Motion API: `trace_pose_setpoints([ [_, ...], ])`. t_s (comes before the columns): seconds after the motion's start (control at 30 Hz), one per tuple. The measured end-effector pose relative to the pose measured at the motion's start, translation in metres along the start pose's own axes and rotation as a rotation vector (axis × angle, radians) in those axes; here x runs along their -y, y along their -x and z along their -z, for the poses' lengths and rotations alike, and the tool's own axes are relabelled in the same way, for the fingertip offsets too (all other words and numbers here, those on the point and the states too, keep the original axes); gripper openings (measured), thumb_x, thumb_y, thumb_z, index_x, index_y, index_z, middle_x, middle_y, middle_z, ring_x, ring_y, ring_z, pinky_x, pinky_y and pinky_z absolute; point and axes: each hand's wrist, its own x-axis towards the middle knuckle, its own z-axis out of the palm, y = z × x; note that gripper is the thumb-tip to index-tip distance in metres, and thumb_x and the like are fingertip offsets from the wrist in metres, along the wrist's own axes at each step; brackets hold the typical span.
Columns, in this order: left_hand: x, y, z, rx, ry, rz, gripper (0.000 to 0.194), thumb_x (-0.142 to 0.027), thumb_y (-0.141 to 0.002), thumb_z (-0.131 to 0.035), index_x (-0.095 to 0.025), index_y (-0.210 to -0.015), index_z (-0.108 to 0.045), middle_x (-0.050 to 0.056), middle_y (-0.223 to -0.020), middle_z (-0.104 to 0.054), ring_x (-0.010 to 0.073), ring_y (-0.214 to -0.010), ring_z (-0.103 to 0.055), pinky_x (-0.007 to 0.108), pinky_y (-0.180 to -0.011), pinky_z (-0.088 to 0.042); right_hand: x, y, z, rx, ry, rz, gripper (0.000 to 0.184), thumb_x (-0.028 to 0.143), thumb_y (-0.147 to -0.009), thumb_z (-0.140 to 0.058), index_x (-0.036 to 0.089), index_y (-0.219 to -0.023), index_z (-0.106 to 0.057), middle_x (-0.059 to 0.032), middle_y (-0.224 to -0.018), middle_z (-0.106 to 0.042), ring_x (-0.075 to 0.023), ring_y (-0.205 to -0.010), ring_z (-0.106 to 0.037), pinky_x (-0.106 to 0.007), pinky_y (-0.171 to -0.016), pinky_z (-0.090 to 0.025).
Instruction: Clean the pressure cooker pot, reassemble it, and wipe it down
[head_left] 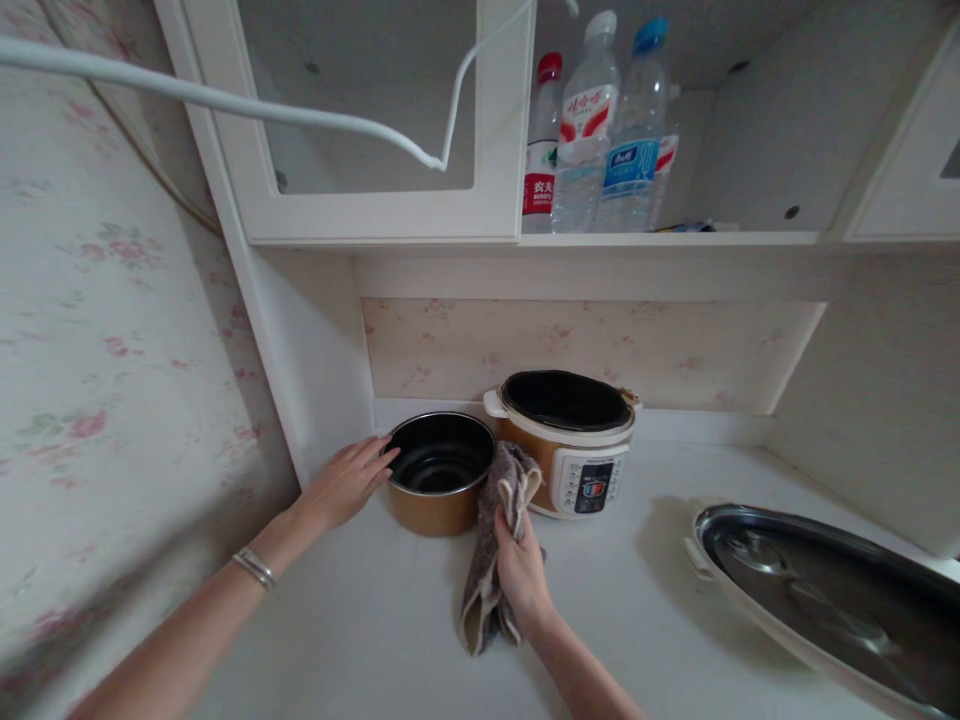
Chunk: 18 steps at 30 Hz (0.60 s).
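A gold-coloured inner pot (pixel 441 512) with a dark inside stands upright on the white counter. My left hand (pixel 349 480) is at its left rim, fingers stretched out and fingertips reaching just over the edge. In my right hand (pixel 519 560) is a bunched grey-brown towel (pixel 484 575) with pale edging, gripped at its middle. The towel's upper end is beside the pot's right side and overlaps the view of the electric cooker (pixel 540 470). That cooker, gold and white with a front control panel, stands lidless behind and to the right.
A large cooker lid (pixel 817 590) lies inside-up on the counter at the right. Several plastic bottles (pixel 589 130) stand in the open wall cabinet (pixel 667 240) above. A white cable (pixel 300 112) hangs across the cabinet front. Flowered wallpaper (pixel 112 350) covers the left wall.
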Motion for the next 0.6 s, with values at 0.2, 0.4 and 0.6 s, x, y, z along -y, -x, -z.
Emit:
trace_pose_setpoints([
  [0.2, -0.007, 0.002, -0.019, -0.004, -0.013, 0.014, 0.039, -0.039, -0.098, -0.032, -0.023, -0.105, -0.067, 0.008, -0.126, -0.062, 0.0239, -0.124, -0.052, 0.047, -0.108, -0.035, -0.019, -0.008, -0.034, 0.062, 0.027, 0.054, 0.05, 0.049, -0.086, -0.051, 0.03, -0.132, -0.051, -0.0012, -0.135, -0.054, -0.0216, -0.129, -0.046, -0.039, -0.113, -0.027],
  [0.4, -0.076, 0.007, -0.021, -0.127, 0.011, 0.174, 0.032, -0.037, -0.096, -0.04, -0.022, -0.105, -0.067, 0.01, -0.113, -0.067, 0.0314, -0.122, -0.053, 0.044, -0.092, -0.05, -0.025, -0.01, -0.042, 0.047, 0.048, 0.139, 0.052, 0.046, -0.087, -0.05, 0.029, -0.136, -0.049, -0.0015, -0.137, -0.052, -0.0196, -0.134, -0.04, -0.037, -0.114, -0.026],
  [0.6, -0.079, 0.008, -0.006, -0.047, 0.131, 0.017, 0.04, -0.035, -0.097, -0.037, -0.024, -0.132, -0.053, 0.004, -0.141, -0.05, 0.023, -0.126, -0.05, 0.041, -0.108, -0.039, -0.026, -0.023, -0.031, 0.036, 0.076, 0.144, 0.05, 0.044, -0.088, -0.047, 0.025, -0.134, -0.049, -0.0018, -0.139, -0.05, -0.0185, -0.136, -0.035, -0.035, -0.114, -0.024],
])
